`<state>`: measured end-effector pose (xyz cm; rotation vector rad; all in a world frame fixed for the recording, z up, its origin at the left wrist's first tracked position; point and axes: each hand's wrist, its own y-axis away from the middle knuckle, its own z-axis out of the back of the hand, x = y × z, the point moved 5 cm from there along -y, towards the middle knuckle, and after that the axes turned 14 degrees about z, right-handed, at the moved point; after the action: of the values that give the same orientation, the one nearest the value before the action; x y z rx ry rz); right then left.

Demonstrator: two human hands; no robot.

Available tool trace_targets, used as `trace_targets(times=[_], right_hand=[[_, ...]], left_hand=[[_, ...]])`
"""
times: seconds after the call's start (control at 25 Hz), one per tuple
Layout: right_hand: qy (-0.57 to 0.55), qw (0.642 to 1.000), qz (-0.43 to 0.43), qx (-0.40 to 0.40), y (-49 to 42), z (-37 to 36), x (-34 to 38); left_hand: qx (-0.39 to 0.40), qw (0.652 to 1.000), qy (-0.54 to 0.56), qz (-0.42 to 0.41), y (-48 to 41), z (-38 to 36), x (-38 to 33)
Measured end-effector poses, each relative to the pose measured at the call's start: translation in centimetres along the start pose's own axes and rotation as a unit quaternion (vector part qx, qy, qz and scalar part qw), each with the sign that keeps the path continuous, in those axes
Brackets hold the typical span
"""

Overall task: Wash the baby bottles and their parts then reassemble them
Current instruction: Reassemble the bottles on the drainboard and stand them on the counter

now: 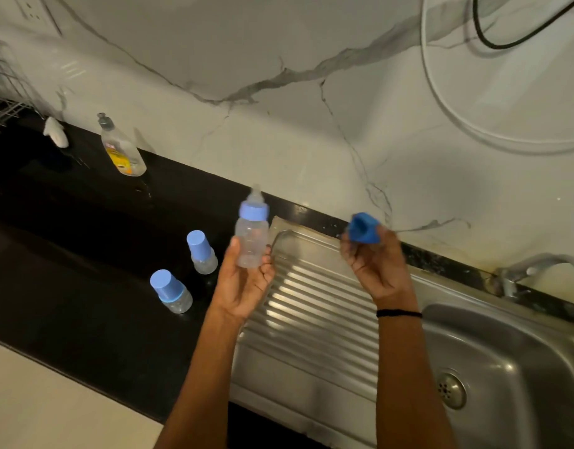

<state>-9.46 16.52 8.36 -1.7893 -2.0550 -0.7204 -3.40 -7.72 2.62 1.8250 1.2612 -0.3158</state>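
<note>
My left hand (246, 280) grips a clear baby bottle (251, 241) upright above the left edge of the drainboard; the bottle carries a blue collar and a clear teat, with no cap on it. To the right, my right hand (374, 260) holds a blue cap (365, 228) with its opening facing me, well apart from the bottle. Two more capped baby bottles stand on the black counter to the left, one (201, 252) farther back and one (171, 291) nearer.
A steel sink (505, 345) with ribbed drainboard (311, 303) and a tap (538, 264) fills the right. On the black counter (68, 238) stand a dish soap bottle (122, 147) and a white object (56, 131). A wire rack (3, 92) is far left.
</note>
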Motion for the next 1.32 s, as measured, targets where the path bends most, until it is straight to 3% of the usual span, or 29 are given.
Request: trace_targets(times=[0.04,0.08,0.12,0.16,0.2,0.24,0.28,0.32,0.36,0.4,0.44,0.48,0.52,0.56,0.64,0.68,0.72,0.76,0.8,0.84,0.88,0.92,1.0,1.08,1.12,1.2,1.24,1.32], right_hand=[[0.003,1.000,-0.006,0.027,-0.1,-0.4,0.2],[0.119,0.993,-0.024,0.012,-0.4,0.7,-0.3],[0.340,0.938,-0.064,-0.006,0.0,1.9,-1.3],[0.530,0.844,-0.054,-0.063,0.8,3.5,-1.9],[0.605,0.786,-0.050,-0.112,1.6,3.7,-1.9],[0.585,0.800,-0.032,-0.129,1.3,3.8,-1.7],[0.467,0.878,-0.006,-0.111,0.8,2.9,-1.2],[0.320,0.944,-0.016,-0.079,0.6,1.7,-1.0],[0.213,0.976,-0.020,-0.045,0.6,0.9,-0.9],[0.170,0.985,-0.022,-0.025,0.4,0.7,-0.6],[0.222,0.973,-0.055,-0.009,0.2,1.5,-0.8],[0.377,0.922,-0.071,-0.048,1.0,2.7,-1.2],[0.518,0.848,-0.080,-0.077,1.7,2.9,-1.6],[0.522,0.843,-0.096,-0.083,2.3,2.7,-1.7],[0.477,0.879,-0.014,0.016,1.0,2.6,0.0],[0.422,0.904,0.050,0.039,0.7,1.1,0.7],[0.373,0.926,0.053,0.038,0.5,1.3,1.0],[0.408,0.912,0.033,0.040,-0.1,1.5,0.2],[0.411,0.909,-0.064,0.037,1.4,2.7,-0.7],[0.479,0.875,-0.060,0.041,1.8,4.4,-1.6],[0.506,0.859,-0.078,0.002,2.6,4.6,-1.3],[0.518,0.854,-0.045,0.008,2.6,4.1,-1.1],[0.440,0.898,0.003,0.011,1.8,2.1,0.0],[0.438,0.894,-0.095,0.007,2.2,1.9,-0.4],[0.342,0.926,-0.142,-0.070,2.4,2.6,-0.7],[0.300,0.940,-0.115,-0.112,2.6,2.3,-0.7],[0.318,0.943,-0.085,-0.044,2.1,2.1,-0.5],[0.496,0.866,-0.068,0.021,2.9,1.7,-0.2]], left_hand=[[-0.024,0.997,-0.076,0.005,-0.1,0.2,-0.6],[-0.062,0.978,-0.187,0.065,0.4,0.4,0.0],[-0.171,0.930,-0.319,0.066,0.5,1.2,1.1],[-0.279,0.864,-0.415,0.045,1.6,1.8,1.4],[-0.316,0.864,-0.391,0.042,2.3,1.7,1.7],[-0.265,0.913,-0.307,0.037,2.9,0.9,1.4],[-0.179,0.963,-0.194,0.051,2.4,0.0,0.7],[-0.109,0.987,-0.094,0.071,2.7,-0.9,-0.2],[-0.063,0.994,-0.045,0.079,2.8,-1.1,-0.7],[-0.076,0.992,-0.060,0.080,2.9,-1.1,-0.9],[-0.162,0.972,-0.149,0.080,3.2,-0.1,-0.3],[-0.290,0.921,-0.252,0.064,4.4,0.3,0.1],[-0.355,0.884,-0.301,0.036,5.2,0.5,0.1],[-0.326,0.907,-0.265,0.031,5.2,0.5,0.3],[-0.136,0.987,-0.049,0.066,4.9,-2.2,-0.7],[-0.086,0.993,0.023,0.077,4.7,-2.7,-1.1],[-0.092,0.992,0.042,0.073,4.5,-2.9,-1.5],[-0.152,0.986,-0.036,0.061,4.3,-2.5,-1.4],[-0.263,0.957,-0.116,0.044,4.8,-1.9,-0.9],[-0.312,0.936,-0.158,0.039,5.2,-1.2,-0.5],[-0.318,0.933,-0.166,0.027,5.2,-0.8,-0.1],[-0.237,0.960,-0.139,0.045,5.2,-1.8,-0.2],[-0.161,0.980,-0.106,0.053,5.0,-3.3,-1.4],[-0.283,0.943,-0.174,0.035,4.7,-1.4,-1.7],[-0.321,0.929,-0.181,0.024,4.7,-0.8,-1.3],[-0.271,0.950,-0.156,0.008,5.8,-2.2,-1.4],[-0.276,0.946,-0.169,-0.010,5.9,-2.8,-2.1],[-0.306,0.932,-0.192,-0.025,6.2,-2.2,-2.9]])
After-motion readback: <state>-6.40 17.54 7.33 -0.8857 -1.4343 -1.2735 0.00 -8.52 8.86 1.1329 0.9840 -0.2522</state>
